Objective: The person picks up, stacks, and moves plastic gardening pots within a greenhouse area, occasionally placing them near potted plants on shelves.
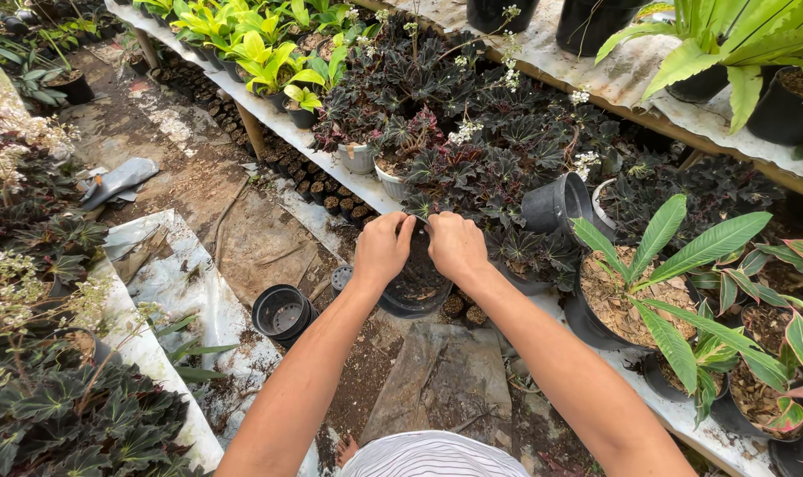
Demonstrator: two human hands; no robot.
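My left hand [382, 249] and my right hand [455, 246] both grip the far rim of a black plastic pot [414, 291] filled with dark soil, held at the edge of a low bench. The pot tilts toward me. My fingers curl over the rim side by side, almost touching. Dark-leaved begonias [472, 150] with small white flowers stand just behind the pot.
A stack of empty black pots [282, 312] sits on the dirt floor to the left. An empty black pot [556, 205] lies tipped on the bench. Green-leaved potted plants [635, 291] crowd the right. White sheeting [167, 283] and more begonias [57, 415] line the left.
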